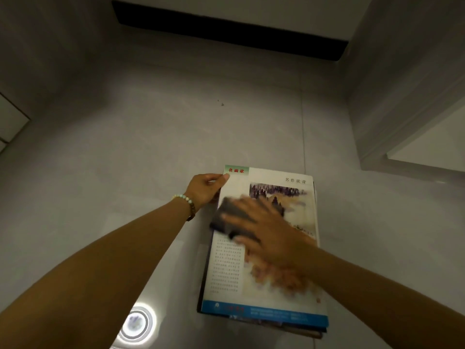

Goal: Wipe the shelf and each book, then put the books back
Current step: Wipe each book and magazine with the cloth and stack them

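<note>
Where the round reflection of a ceiling lamp (137,323) shone on the glossy grey tiled floor (125,159), a low stack of books lay just to its right. A dark-edged volume (276,326) showed at the bottom. On top lay a large white glossy book (226,273) with a painted landscape, columns of print and a blue band along its near edge.

The right hand (266,230) lay flat across that cover, fingers spread and nearly straight. It pressed a dark grey cloth (231,215) against the picture; both were smeared with blur.

Farther on, the left hand (203,190), with a pale beaded bracelet (185,197) on its wrist, pinched the book's far left corner. Its thumb lay on top beside a green label and its fingers curled underneath.

Beyond, bare tile ran to a black recess (226,28) under a white panel.
</note>
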Action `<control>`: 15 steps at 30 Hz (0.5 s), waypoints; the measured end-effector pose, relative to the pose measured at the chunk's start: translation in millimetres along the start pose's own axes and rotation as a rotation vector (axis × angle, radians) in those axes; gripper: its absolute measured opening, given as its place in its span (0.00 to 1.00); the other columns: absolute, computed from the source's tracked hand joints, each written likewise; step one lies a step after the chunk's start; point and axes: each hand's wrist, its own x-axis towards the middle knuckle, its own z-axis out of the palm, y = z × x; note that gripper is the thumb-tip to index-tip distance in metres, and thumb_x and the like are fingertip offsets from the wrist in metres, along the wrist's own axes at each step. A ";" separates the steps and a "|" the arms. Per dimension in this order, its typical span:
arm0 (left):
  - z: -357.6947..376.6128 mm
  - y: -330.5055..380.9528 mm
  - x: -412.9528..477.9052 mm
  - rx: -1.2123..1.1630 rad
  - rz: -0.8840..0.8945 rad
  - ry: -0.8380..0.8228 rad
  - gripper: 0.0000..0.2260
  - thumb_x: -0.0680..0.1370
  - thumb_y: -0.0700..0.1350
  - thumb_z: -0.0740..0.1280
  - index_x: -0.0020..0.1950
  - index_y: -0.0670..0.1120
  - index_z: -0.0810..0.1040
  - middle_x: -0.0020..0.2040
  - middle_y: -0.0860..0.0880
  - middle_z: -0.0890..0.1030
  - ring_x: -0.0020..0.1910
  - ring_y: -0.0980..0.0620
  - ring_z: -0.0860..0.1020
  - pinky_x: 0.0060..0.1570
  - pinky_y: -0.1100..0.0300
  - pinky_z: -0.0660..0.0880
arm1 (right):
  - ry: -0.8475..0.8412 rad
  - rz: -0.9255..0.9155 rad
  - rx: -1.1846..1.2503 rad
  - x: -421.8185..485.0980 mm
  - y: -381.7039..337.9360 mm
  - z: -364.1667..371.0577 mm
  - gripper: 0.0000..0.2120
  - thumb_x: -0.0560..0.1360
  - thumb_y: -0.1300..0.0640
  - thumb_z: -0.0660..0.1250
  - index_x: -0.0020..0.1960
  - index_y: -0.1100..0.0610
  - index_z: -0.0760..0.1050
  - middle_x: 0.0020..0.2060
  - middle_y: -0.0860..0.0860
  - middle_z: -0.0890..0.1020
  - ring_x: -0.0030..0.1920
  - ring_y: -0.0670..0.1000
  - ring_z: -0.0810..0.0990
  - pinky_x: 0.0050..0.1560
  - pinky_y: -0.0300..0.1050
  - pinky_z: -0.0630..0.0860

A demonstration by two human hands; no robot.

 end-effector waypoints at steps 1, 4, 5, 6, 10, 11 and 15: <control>-1.8 -1.6 -4.4 0.036 -0.029 -0.039 0.13 0.77 0.53 0.65 0.53 0.44 0.80 0.47 0.46 0.84 0.46 0.47 0.82 0.39 0.62 0.79 | 0.057 0.112 0.025 -2.0 13.3 0.0 0.27 0.79 0.35 0.40 0.76 0.39 0.52 0.77 0.47 0.52 0.77 0.50 0.45 0.74 0.55 0.37; -11.1 -14.3 -19.9 0.035 -0.165 -0.237 0.16 0.77 0.56 0.64 0.54 0.45 0.80 0.48 0.46 0.85 0.47 0.49 0.83 0.43 0.60 0.80 | 0.128 0.338 0.062 -10.6 26.9 -2.1 0.31 0.76 0.31 0.33 0.75 0.39 0.52 0.77 0.48 0.53 0.77 0.52 0.48 0.74 0.52 0.37; -13.0 -18.2 -23.9 -0.009 -0.195 -0.308 0.16 0.77 0.55 0.64 0.56 0.45 0.80 0.50 0.46 0.84 0.50 0.48 0.83 0.47 0.57 0.80 | 0.114 0.327 0.043 -12.6 17.3 -1.5 0.31 0.76 0.32 0.34 0.75 0.39 0.52 0.77 0.48 0.52 0.77 0.52 0.47 0.75 0.53 0.37; -14.1 -21.1 -26.5 -0.054 -0.210 -0.349 0.17 0.77 0.55 0.64 0.59 0.46 0.79 0.52 0.46 0.84 0.51 0.48 0.82 0.50 0.54 0.79 | 0.078 0.263 0.014 -15.6 2.9 0.5 0.29 0.78 0.33 0.36 0.76 0.39 0.51 0.77 0.48 0.50 0.77 0.52 0.45 0.74 0.56 0.37; -11.6 -16.7 -30.8 -0.089 -0.208 -0.307 0.15 0.79 0.51 0.63 0.62 0.45 0.77 0.55 0.46 0.83 0.50 0.50 0.82 0.45 0.59 0.80 | -0.056 -0.107 -0.038 -37.3 -39.6 12.3 0.24 0.80 0.37 0.43 0.76 0.38 0.50 0.77 0.46 0.48 0.77 0.51 0.42 0.70 0.59 0.33; -10.7 -15.3 -31.6 -0.089 -0.208 -0.294 0.15 0.79 0.51 0.63 0.62 0.45 0.77 0.54 0.46 0.83 0.49 0.50 0.82 0.45 0.59 0.80 | -0.064 -0.116 -0.039 -37.9 -32.7 11.2 0.25 0.80 0.37 0.42 0.76 0.38 0.50 0.77 0.46 0.48 0.77 0.50 0.42 0.71 0.58 0.33; -9.1 -14.3 -36.4 -0.029 -0.181 -0.255 0.15 0.78 0.51 0.64 0.60 0.43 0.78 0.50 0.46 0.84 0.48 0.49 0.82 0.45 0.59 0.80 | 0.077 0.267 0.033 -30.5 10.6 -1.5 0.31 0.76 0.32 0.32 0.75 0.39 0.49 0.77 0.50 0.53 0.77 0.55 0.48 0.74 0.57 0.40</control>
